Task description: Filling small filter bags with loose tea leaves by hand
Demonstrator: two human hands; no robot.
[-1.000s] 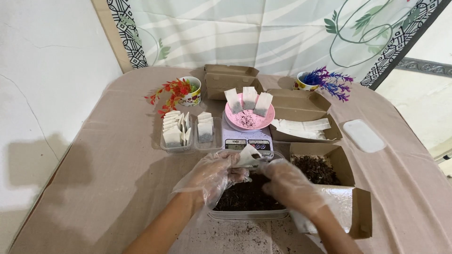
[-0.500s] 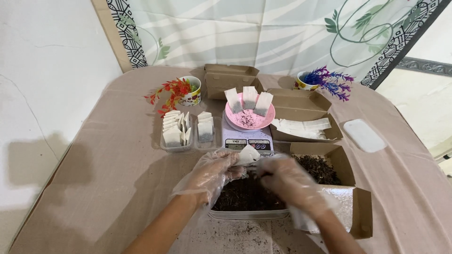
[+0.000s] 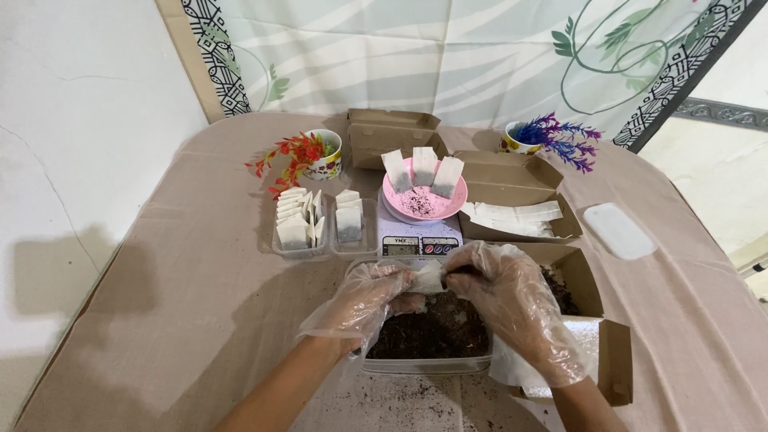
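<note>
- Holding a small white paper sachet (image 3: 430, 278) between them, the left hand (image 3: 370, 298) and right hand (image 3: 506, 292) meet over the near middle of the table; both wear thin clear plastic gloves, and the fingertips of each pinch the sachet from opposite sides.
- Clear rectangular plastic tub of dark loose material (image 3: 432, 332): directly beneath the hands, close to the table's near edge.
- Open brown cardboard box (image 3: 596, 320): just right of the tub, more dark material inside, a white liner showing at its near end.
- Small digital scale (image 3: 418, 240): just beyond the hands, carrying a pink round bowl (image 3: 420, 204) in which three white sachets stand upright.
- Two clear plastic trays of filled white sachets (image 3: 320, 224): left of the scale, side by side.
- Open cardboard box with flat white empty sachets (image 3: 516, 210): right of the scale.
- Closed brown cardboard box (image 3: 392, 134): towards the far edge, behind the scale.
- Patterned cup with red artificial plant (image 3: 308, 156): far left of centre.
- Patterned cup with purple artificial plant (image 3: 552, 136): far right of centre.
- White rounded rectangular lid (image 3: 618, 230): near the right edge, well apart from the boxes.
- Beige cloth-covered table (image 3: 184, 304): dark crumbs scattered along the near edge.
</note>
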